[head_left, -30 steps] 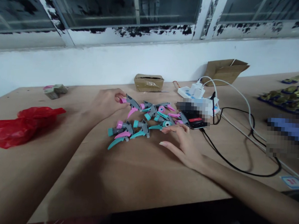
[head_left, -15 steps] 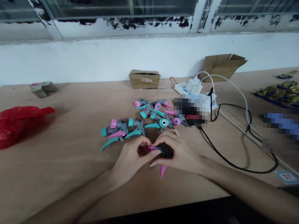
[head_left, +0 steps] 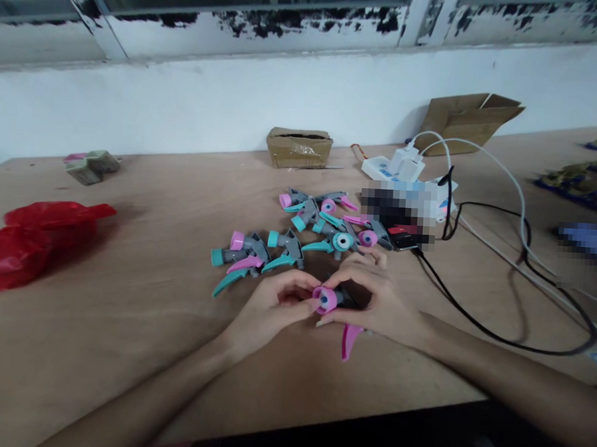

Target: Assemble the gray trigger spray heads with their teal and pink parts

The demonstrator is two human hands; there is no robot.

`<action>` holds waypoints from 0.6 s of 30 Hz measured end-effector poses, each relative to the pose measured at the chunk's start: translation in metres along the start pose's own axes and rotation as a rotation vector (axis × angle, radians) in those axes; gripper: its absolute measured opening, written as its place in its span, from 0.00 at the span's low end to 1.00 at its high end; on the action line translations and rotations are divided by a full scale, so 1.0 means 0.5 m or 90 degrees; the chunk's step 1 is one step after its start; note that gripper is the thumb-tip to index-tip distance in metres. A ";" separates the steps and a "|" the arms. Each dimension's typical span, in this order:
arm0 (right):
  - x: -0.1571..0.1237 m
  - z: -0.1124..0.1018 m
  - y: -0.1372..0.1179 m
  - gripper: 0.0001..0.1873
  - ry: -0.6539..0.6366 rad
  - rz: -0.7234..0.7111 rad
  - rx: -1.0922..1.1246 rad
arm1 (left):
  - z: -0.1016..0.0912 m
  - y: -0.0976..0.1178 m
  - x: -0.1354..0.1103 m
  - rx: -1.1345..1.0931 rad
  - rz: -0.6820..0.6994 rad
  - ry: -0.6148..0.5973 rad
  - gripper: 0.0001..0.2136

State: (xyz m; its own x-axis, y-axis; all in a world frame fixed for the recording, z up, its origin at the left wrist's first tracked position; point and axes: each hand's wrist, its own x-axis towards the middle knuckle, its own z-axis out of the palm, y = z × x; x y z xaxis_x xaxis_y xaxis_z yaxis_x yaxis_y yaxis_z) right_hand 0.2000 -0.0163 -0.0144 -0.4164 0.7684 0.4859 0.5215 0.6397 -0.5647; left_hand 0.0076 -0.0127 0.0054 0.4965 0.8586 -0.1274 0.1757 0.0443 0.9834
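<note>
Between my two hands is a trigger spray head [head_left: 345, 299] with a dark grey body, partly covered by my fingers. Its pink trigger [head_left: 350, 341] points down toward the table edge. My right hand [head_left: 382, 298] is wrapped round the grey body. The thumb and fingers of my left hand [head_left: 279, 302] pinch the rim of the pink screw collar [head_left: 328, 300], whose opening faces left and toward me with a pale part inside. Just beyond my hands lie several more grey spray heads [head_left: 290, 250] with teal or pink triggers and collars.
A red plastic bag [head_left: 32, 243] lies at left, a small block-like bundle [head_left: 92, 166] behind it. Along the wall stand a small carton [head_left: 299, 150], a power strip [head_left: 379, 168] with chargers, and an open box [head_left: 464, 125]. A black cable [head_left: 473, 333] loops at right.
The pink collar has turned more toward me, so its opening now shows. Both hands keep their hold on the spray head. The whole view has shifted slightly.
</note>
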 end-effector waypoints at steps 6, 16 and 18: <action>-0.006 0.007 -0.009 0.18 0.009 -0.034 0.027 | -0.001 -0.003 -0.002 -0.019 -0.017 -0.057 0.08; -0.008 0.019 -0.014 0.13 0.003 -0.112 0.099 | -0.005 -0.013 0.003 0.082 0.002 -0.092 0.10; -0.008 0.019 -0.014 0.13 0.001 -0.121 0.081 | -0.004 -0.013 0.001 0.123 0.003 -0.080 0.11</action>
State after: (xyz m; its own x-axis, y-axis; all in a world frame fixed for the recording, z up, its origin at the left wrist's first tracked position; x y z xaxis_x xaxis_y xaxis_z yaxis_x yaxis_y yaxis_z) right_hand 0.1910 -0.0235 -0.0188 -0.4975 0.6334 0.5927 0.3352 0.7706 -0.5421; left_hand 0.0051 -0.0114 -0.0006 0.5982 0.7873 -0.1497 0.3262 -0.0686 0.9428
